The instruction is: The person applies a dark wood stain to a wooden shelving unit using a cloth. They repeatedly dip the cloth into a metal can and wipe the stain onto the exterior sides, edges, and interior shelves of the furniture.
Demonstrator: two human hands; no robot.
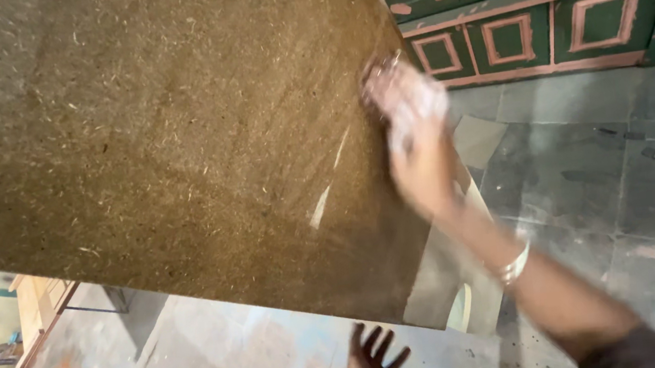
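A large brown particle board fills most of the view, tilted, with its lower edge running from left down to the middle. My right hand presses a pale cloth or pad flat against the board near its right edge; the hand is blurred. A metal bangle sits on that wrist. My left hand shows at the bottom, fingers spread, just below the board's lower edge and holding nothing.
A green cabinet with pink trim stands at the top right on a grey stone floor. A pale wooden piece lies at the lower left. A light panel stands beneath the board.
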